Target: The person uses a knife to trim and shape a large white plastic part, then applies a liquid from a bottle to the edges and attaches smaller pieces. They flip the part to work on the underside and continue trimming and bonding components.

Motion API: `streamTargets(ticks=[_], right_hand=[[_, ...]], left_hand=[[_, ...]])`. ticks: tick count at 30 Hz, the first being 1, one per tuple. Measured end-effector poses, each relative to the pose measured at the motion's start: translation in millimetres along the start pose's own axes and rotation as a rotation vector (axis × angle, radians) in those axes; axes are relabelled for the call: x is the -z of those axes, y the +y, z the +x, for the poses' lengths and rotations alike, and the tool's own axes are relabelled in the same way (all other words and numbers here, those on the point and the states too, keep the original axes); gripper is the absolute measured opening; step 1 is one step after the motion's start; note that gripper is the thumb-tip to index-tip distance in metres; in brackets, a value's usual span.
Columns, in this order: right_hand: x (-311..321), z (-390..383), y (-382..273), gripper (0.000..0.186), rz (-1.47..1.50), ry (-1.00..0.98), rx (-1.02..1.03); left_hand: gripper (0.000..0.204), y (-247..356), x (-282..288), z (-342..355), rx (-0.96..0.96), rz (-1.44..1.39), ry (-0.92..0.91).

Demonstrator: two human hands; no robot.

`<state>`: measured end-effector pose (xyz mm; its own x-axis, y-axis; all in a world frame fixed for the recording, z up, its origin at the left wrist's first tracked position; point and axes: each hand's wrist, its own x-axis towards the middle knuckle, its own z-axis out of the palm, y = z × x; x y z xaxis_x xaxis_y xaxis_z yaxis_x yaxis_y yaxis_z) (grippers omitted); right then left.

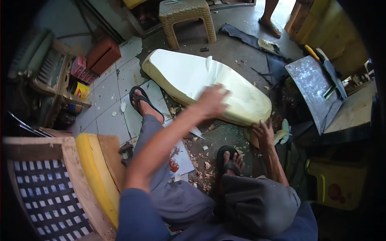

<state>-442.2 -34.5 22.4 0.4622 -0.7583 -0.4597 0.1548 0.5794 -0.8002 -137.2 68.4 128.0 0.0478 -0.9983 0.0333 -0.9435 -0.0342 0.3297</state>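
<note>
A: Setting?
B: Floor (225,50), dark at centre; grey tiles (105,103) to the left.

A: Largest item on it?
B: Seat-shaped foam block (195,78), white toward one end, pale yellow toward the other. Lies aslant on the floor, beyond the person's feet (233,156).

A: Next sizes down?
B: Woven-pattern stool (187,15), behind the block. Then two black flip-flops (220,156), both worn.

A: Hands?
B: Left hand (212,102) over the block's middle, blurred; cannot tell whether its fingers are apart or together. Right hand (262,131) at the near right end, fingers slightly apart against the edge; clamping cannot be determined.

A: Smallest?
B: Pale shavings (207,165), scattered between the feet.
</note>
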Motion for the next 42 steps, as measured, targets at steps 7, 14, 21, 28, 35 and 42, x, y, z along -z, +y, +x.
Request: streamTargets(ticks=[7, 14, 21, 28, 35, 42], right_hand=[[-27.2, 129.3, -49.4, 0.111, 0.050, 0.017, 0.149], [-58.2, 105.2, -54.3, 0.042, -0.684, 0.075, 0.205], [4.0, -3.0, 14.8, 0.041, -0.966, 0.234, 0.294], [54.7, -56.9, 20.3, 0.050, -1.450, 0.479, 0.162], [93.2, -84.0, 77.5, 0.072, -1.210, 0.559, 0.235], [80.3, -69.1, 35.2, 0.061, -1.507, 0.611, 0.050]], left_hand=[[0.044, -142.9, 86.2, -167.6, 0.699, 0.068, 0.014], [0.044, -126.6, 102.9, -265.9, 0.798, 0.002, -0.335], [0.041, -187.0, 135.5, -197.2, 0.695, 0.168, -0.313], [0.052, -340.9, 114.0, -73.0, 0.610, 0.297, 0.138], [0.078, -386.5, 25.6, -30.2, 1.091, 0.014, 0.326], [0.072, -331.9, 5.4, -113.4, 1.093, -0.007, 0.395]])
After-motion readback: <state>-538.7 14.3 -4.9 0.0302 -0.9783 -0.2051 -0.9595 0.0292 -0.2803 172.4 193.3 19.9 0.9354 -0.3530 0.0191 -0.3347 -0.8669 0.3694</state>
